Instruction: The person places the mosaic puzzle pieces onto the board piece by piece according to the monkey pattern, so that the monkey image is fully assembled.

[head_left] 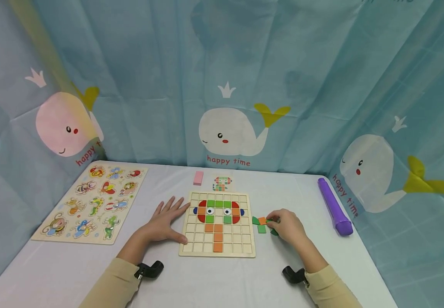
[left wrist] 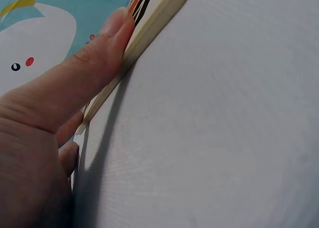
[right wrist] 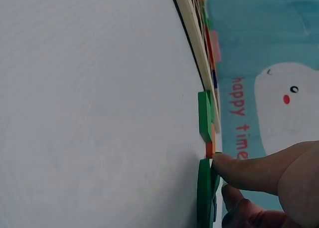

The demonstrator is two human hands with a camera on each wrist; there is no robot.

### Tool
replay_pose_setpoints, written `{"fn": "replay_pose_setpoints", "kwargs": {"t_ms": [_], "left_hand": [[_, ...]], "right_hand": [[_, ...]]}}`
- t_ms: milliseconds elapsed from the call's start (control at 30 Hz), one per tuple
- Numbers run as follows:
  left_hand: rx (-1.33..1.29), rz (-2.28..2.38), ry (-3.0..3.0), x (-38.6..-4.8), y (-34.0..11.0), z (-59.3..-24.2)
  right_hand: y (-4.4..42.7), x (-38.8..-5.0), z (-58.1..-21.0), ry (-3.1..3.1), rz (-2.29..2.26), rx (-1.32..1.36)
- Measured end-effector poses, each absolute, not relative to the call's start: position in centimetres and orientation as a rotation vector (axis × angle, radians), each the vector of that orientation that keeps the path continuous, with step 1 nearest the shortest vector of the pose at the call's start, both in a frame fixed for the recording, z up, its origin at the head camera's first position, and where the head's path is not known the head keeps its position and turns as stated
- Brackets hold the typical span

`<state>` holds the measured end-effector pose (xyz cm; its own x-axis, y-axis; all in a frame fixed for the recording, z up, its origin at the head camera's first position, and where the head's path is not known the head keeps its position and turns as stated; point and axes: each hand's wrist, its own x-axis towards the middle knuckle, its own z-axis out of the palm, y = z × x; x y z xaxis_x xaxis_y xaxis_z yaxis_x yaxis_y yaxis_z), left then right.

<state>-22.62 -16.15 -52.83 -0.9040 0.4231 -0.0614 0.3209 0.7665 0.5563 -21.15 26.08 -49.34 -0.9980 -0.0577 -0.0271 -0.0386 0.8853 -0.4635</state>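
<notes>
A wooden grid board [head_left: 235,248] lies mid-table, with red, green, orange and blue pieces and two eye pieces set in its squares. My left hand [head_left: 163,223] spreads its fingers along the board's left side; in the left wrist view the thumb [left wrist: 94,56] touches the board's edge [left wrist: 154,26]. Right of the board, my right hand [head_left: 289,226] bends over a small group of loose pieces, thumb and forefinger pinching a small green piece [head_left: 267,221]. Around it lie an orange square [head_left: 262,220], a green square [head_left: 261,229] and a green leaf-shaped piece [right wrist: 204,116]. The fingers partly hide others.
Behind the board lie a pattern card [head_left: 222,184] and a pink block [head_left: 198,178]. An insect puzzle board [head_left: 91,205] is at the left, a purple tube-like object [head_left: 334,207] at the right. A whale-print curtain [head_left: 160,124] encloses the table's back and sides.
</notes>
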Motion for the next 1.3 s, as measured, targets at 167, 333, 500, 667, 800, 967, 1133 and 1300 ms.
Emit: {"fn": "replay_pose_setpoints", "kwargs": {"t_ms": [167, 333, 500, 667, 800, 967, 1133, 1300], "left_hand": [[0.591, 0.827, 2.778, -22.6, -16.1, -52.7], [0.590, 0.826, 2.778, -22.5, -16.1, -52.6], [0.583, 0.823, 2.777, -22.5, -16.1, -52.5], [0.596, 0.809, 2.784, -22.6, -16.1, -52.5], [0.594, 0.804, 2.786, -22.5, -16.2, -52.4], [0.589, 0.823, 2.782, -22.4, -16.2, -52.3], [0.600, 0.806, 2.789, -22.5, -16.2, -52.5], [0.590, 0.808, 2.788, -22.6, -16.2, -52.5]], "right_hand": [[26.6, -21.1, -49.2, 3.002, -0.757, -0.072], [26.7, -21.2, -49.1, 2.997, -0.801, -0.077], [27.0, -21.5, -48.8, 2.997, -0.826, -0.074], [28.1, -21.9, -48.8, 3.017, -0.842, -0.025], [28.9, -22.1, -48.8, 2.997, -0.879, -0.009], [29.3, -22.1, -48.8, 2.976, -0.894, -0.015], [30.0, -21.7, -49.0, 2.957, -0.904, 0.010], [30.5, -21.2, -49.0, 2.915, -0.928, 0.003]]}}
